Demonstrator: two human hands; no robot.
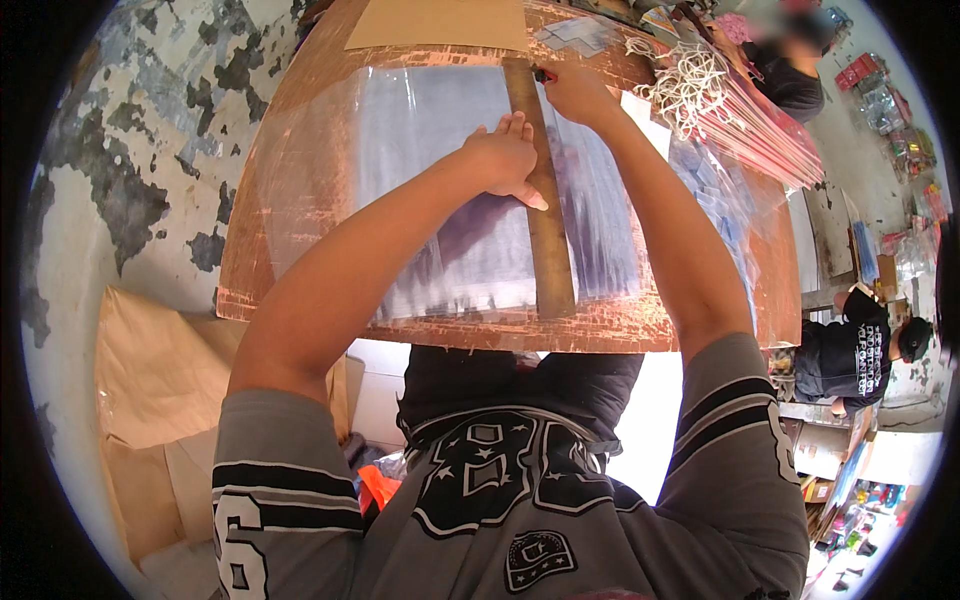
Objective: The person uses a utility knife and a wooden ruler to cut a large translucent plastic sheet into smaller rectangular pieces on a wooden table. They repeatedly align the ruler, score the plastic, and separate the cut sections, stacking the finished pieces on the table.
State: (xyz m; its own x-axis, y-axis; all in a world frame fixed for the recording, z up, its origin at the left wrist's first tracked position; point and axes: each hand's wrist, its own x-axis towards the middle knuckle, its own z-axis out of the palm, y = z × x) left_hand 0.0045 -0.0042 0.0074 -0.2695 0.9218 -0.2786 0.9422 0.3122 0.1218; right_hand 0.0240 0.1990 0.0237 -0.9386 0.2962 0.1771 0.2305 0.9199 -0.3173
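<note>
A long brown wooden strip (552, 245), straight like a ruler, lies across a stack of clear plastic sheets (430, 130) on the table. My left hand (503, 160) presses flat on the strip's middle, thumb and fingers apart. At the strip's far end, on its right side, my right hand (580, 92) is closed around a small red-and-black utility knife (544, 75). The knife's blade is too small to make out. Plastic extends on both sides of the strip, with bluish-grey sheet (600, 220) to its right.
The worn reddish-brown table (300, 180) ends just before my body. Cardboard (440, 25) lies at its far edge. Pink sticks with white cords (700, 90) and loose clear plastic (715, 190) lie on the right. Two other people are at the right; brown paper (160, 370) stands at left.
</note>
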